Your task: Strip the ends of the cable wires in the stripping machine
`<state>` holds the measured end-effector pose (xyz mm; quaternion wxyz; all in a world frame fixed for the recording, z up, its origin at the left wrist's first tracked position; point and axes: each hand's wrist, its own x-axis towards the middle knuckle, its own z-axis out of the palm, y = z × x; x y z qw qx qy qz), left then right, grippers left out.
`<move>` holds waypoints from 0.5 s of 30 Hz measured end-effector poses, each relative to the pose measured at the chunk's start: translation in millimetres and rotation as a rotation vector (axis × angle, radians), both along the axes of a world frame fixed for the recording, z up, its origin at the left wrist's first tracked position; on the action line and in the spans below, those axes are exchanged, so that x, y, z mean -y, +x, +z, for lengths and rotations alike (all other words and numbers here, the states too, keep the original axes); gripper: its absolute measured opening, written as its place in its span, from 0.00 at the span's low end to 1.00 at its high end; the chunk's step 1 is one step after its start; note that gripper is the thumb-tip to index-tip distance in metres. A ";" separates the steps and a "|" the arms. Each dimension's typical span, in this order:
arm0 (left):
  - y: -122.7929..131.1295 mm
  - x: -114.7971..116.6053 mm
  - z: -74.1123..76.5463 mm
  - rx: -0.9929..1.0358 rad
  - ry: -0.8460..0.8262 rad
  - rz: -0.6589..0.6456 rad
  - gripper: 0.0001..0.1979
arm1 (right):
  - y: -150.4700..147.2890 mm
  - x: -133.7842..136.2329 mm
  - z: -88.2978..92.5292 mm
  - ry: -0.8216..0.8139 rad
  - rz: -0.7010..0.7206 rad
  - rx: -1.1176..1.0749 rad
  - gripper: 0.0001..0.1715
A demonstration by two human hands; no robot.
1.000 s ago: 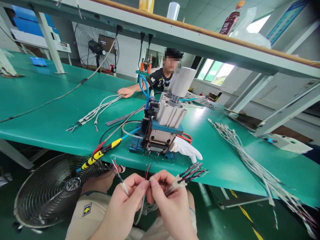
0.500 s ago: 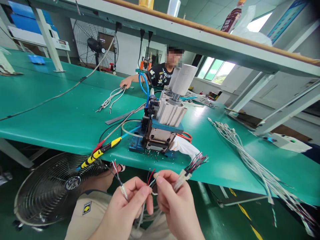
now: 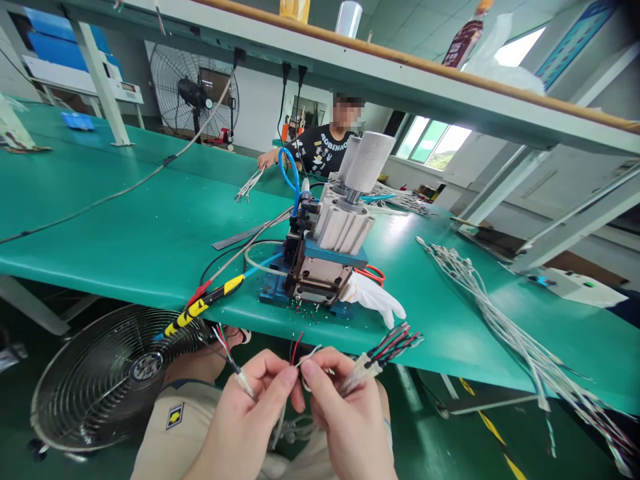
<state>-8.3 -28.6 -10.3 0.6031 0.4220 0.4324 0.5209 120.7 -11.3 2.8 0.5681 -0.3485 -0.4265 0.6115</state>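
Co-worker's hand (image 3: pixel 267 159) drawn back across green workbench (image 3: pixel 100 253), white wire bundle (image 3: pixel 249 185) with it. Head view: your left hand (image 3: pixel 244 407) pinched closed on thin white-tipped wire (image 3: pixel 241 379); your right hand (image 3: pixel 350 417) pinched on white-sleeved cable (image 3: pixel 364 368), red, black, green cores fanned out — both just below bench edge, near blue-based pneumatic wire stripper (image 3: pixel 320 267); white cloth glove (image 3: pixel 374 299) beside it.

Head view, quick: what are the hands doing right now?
Left hand: closed, pinching a white cable end.
Right hand: closed, holding another white cable end, coloured wires showing.
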 end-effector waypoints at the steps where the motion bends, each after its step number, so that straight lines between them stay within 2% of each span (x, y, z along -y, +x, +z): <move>1: 0.3 -0.3 -0.2 0.005 -0.007 -0.004 0.35 | -1.0 0.5 -0.4 -0.024 0.000 0.010 0.23; 6: 0.8 -1.2 -0.7 0.094 -0.030 -0.038 0.33 | -2.5 0.4 0.3 -0.185 -0.020 -0.051 0.30; 9: -3.4 -0.9 -2.0 0.212 -0.066 -0.196 0.32 | 0.9 -1.2 6.0 -0.252 0.006 -0.142 0.28; 12: -9.7 -0.6 -3.3 0.302 -0.134 -0.378 0.31 | 4.2 -3.4 11.5 -0.269 0.105 -0.157 0.26; 15: -12.1 -0.9 -3.4 0.333 -0.165 -0.398 0.31 | 4.6 -4.9 13.8 -0.231 0.161 -0.126 0.26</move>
